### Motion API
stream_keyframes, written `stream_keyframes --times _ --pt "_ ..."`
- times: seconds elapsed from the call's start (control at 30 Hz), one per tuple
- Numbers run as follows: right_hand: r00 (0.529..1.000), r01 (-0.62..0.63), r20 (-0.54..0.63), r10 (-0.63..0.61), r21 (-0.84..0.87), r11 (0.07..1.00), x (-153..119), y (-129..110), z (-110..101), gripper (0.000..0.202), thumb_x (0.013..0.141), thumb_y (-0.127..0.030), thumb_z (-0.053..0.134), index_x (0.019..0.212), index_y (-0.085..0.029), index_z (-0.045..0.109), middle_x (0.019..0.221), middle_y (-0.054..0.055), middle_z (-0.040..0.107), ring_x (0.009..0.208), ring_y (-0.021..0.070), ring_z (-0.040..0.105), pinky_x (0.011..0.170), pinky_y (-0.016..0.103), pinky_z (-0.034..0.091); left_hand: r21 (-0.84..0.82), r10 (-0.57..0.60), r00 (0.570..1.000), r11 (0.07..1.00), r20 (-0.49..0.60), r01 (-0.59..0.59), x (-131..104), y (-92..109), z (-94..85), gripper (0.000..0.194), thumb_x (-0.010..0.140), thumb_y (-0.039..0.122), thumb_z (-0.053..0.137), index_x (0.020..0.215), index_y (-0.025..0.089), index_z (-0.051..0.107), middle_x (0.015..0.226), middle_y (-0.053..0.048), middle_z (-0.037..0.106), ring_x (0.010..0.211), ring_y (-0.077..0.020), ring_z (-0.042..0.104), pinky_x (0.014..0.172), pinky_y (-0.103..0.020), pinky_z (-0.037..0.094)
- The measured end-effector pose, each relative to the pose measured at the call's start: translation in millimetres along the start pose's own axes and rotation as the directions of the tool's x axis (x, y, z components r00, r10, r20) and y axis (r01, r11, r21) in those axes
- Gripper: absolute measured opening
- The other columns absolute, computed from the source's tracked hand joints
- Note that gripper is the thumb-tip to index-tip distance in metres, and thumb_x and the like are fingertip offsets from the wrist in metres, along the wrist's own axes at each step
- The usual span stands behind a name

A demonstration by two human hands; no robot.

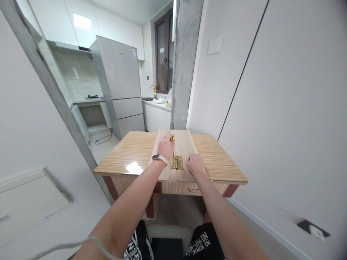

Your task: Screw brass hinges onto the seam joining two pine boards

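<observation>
My left hand, with a pale wristband on its wrist, is closed around a screwdriver with a yellow and black handle. The screwdriver stands nearly upright, its thin shaft reaching down to the left leaf of a brass hinge. That hinge lies opened flat across the seam between two pale wooden boards set side by side. Just right of the hinge, my right hand rests on the right board with its fingers curled in. Whatever it may hold is hidden.
The boards lie on a wood-grain table with a drawer front below its near edge. A wall rises at the right. Beyond the table stand a concrete-edged pillar and a fridge. A pale cable crosses my left forearm.
</observation>
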State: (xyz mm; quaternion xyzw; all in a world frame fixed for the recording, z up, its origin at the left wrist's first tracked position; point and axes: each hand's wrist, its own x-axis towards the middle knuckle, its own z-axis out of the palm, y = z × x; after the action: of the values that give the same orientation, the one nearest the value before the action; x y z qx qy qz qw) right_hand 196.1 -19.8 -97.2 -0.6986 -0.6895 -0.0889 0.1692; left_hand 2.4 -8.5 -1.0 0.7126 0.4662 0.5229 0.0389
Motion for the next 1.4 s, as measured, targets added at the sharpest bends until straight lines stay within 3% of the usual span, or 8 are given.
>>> stream_keyframes --times 0.27,0.73,1.17,1.4 --pt "1.0 0.01 -0.025 -0.01 -0.004 1.0 0.5 0.8 3.7 0.026 0.098 -0.025 0.047 0.102 -0.014 0.07 0.109 0.016 0.071 0.108 0.0272 0.056 0.099 0.034 0.035 0.064 0.001 1.0 0.998 -0.021 0.001 -2.3 -1.0 -2.3 0.019 0.092 0.024 0.068 0.111 0.023 0.067 0.107 -0.007 0.063 0.094 -0.0198 0.064 0.09 -0.035 0.051" --pt "1.0 -0.001 -0.003 0.001 0.013 1.0 -0.4 0.4 1.7 0.028 0.098 -0.025 0.046 0.104 -0.013 0.07 0.111 0.017 0.07 0.109 0.0274 0.055 0.098 0.035 0.034 0.102 -0.098 0.995 0.99 -0.026 0.1 -1.4 -6.3 -0.7 0.02 0.093 0.02 0.067 0.112 0.023 0.067 0.102 -0.006 0.062 0.085 -0.0182 0.063 0.083 -0.03 0.05" --pt "1.0 0.0 -0.008 0.0 0.004 1.0 0.3 0.3 2.8 0.028 0.098 -0.025 0.046 0.105 -0.013 0.07 0.111 0.017 0.07 0.11 0.0273 0.055 0.098 0.034 0.034 0.019 -0.003 1.0 1.0 -0.004 0.004 -3.4 -3.6 3.6 0.033 0.092 0.007 0.056 0.121 0.022 0.063 0.108 -0.009 0.064 0.096 -0.0212 0.064 0.091 -0.035 0.051" --pt "1.0 0.012 -0.025 -0.012 0.004 1.0 0.7 2.3 4.6 0.027 0.098 -0.025 0.046 0.103 -0.013 0.07 0.109 0.017 0.07 0.109 0.0276 0.055 0.097 0.035 0.034 0.048 0.035 0.999 0.998 -0.011 -0.035 -2.1 -6.8 -0.2 0.021 0.093 0.019 0.065 0.113 0.023 0.067 0.102 -0.006 0.062 0.09 -0.0196 0.063 0.088 -0.034 0.051"
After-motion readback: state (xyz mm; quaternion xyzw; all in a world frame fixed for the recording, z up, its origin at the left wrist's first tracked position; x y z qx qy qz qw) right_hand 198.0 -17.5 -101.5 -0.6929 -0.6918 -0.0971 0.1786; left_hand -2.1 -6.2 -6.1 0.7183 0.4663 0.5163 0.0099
